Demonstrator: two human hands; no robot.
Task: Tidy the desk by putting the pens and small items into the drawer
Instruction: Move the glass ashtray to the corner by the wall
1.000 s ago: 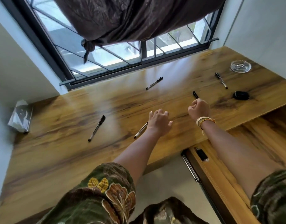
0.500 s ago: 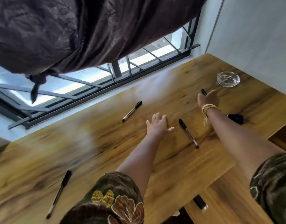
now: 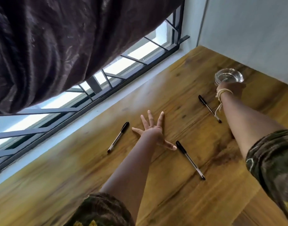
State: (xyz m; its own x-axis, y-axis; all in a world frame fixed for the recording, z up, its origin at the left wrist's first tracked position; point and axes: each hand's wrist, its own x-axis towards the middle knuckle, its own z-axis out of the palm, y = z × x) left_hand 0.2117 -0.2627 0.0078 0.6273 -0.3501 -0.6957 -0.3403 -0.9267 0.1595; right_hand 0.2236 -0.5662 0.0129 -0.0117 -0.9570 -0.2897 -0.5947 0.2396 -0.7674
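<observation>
**Wood-grain counter, three pens, one glass dish under the right hand**

Wood-grain counter (image 3: 180, 201) is seen from above, with a barred window (image 3: 117, 75) along its far edge and a dark curtain (image 3: 58, 38) hung over the glass. All places below are given relative to the left hand (image 3: 153, 133).

The left hand is laid over the counter with fingers straight and spread wide; nothing is gripped by it. Whether the palm is pressed flat to the wood or held just above cannot be told.

Three black-capped pens are seen lying on the counter. One pen (image 3: 118, 137) lies just to the left of the left hand, near the little finger. A second pen (image 3: 190, 159) lies just to the right, its cap close to the thumb tip but apart from it. A third pen (image 3: 209, 108) lies further right and farther away, beside the right forearm.

Well to the right and far from the left hand, a clear glass dish (image 3: 228, 77) is met by the right hand (image 3: 228, 88). The fingers are hidden behind the wrist and blurred, so whether the dish is gripped cannot be told. A pale cord bracelet (image 3: 221, 93) is worn on that wrist.
</observation>
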